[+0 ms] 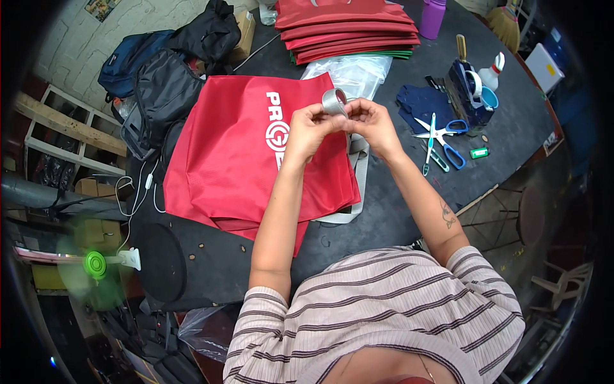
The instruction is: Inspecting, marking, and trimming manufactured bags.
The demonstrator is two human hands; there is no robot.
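Observation:
Between my fingertips is a grey woven strap (331,100), curled into a small loop above the red bag. My left hand (308,133) pinches it from the left, and my right hand (373,126) pinches it from the right, the two thumbs close together. Beneath my hands the red fabric bag (220,144) with white print lies flat on the dark table. More grey webbing (359,200) shows along the bag's right edge, partly under it. Whether this webbing joins the loop is hidden by my hands.
Folded red bags (348,29) are stacked at the back, with clear plastic (364,70) before them. Blue-handled scissors (441,131), a green box (479,153) and a dark organizer (467,96) stand right. Backpacks (166,83) lie far left; a green fan (96,264) spins near left.

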